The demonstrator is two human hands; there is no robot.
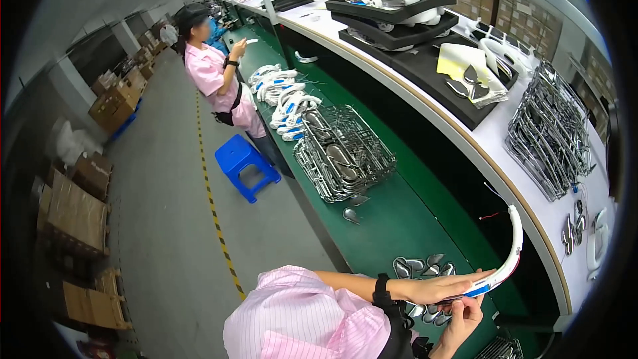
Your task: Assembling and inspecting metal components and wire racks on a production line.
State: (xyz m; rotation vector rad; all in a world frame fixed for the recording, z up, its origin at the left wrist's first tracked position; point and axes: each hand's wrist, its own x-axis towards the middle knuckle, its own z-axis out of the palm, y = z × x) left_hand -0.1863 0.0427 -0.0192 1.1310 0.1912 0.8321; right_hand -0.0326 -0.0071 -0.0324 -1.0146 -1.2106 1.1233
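A white curved plastic band [514, 246] with a blue stripe near its lower end arcs up to the right. Thin wires come out at its far tip. My left hand [440, 288] lies along the band's lower end, fingers extended against it. Just below, my right hand [463, 324] pinches the same end; my fingers partly hide what is between them. Under and around my hands, several shiny silver teardrop-shaped pieces [413, 266] lie on the green bench [415, 216].
A wire basket of metal parts [345, 153] stands farther up the bench, with white-and-blue bands [289, 103] beyond it. A co-worker [216, 70] works there beside a blue stool [246, 165]. A raised white shelf [399, 60] on the right carries black trays [392, 10] and silver parts [551, 133].
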